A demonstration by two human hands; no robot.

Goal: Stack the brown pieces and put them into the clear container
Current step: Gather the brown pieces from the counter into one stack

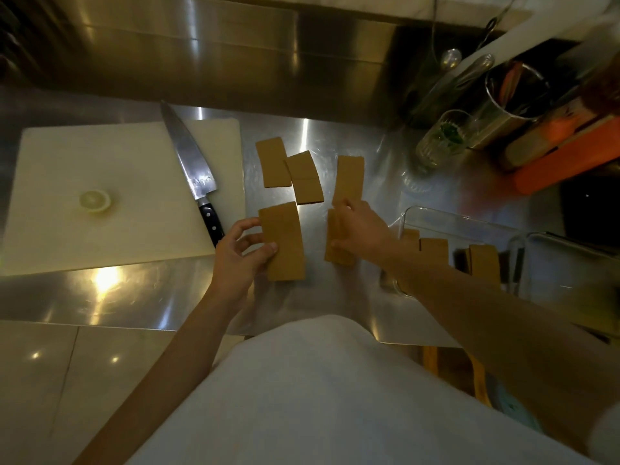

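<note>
Flat brown rectangular pieces lie on the steel counter. My left hand (240,255) grips one long brown piece (283,241) by its left edge. My right hand (360,229) rests on another brown piece (335,243), fingers curled around it, fingertips touching the lower end of a third piece (349,177). Two overlapping brown pieces (288,171) lie farther back. The clear container (469,223) stands at the right, partly behind my right forearm, with several brown pieces (434,248) standing inside.
A white cutting board (100,196) at the left carries a large knife (193,169) and a lemon end (95,200). Glasses (443,137), a metal cup with utensils (510,102) and orange boards (567,156) crowd the back right. The counter's front edge runs below my hands.
</note>
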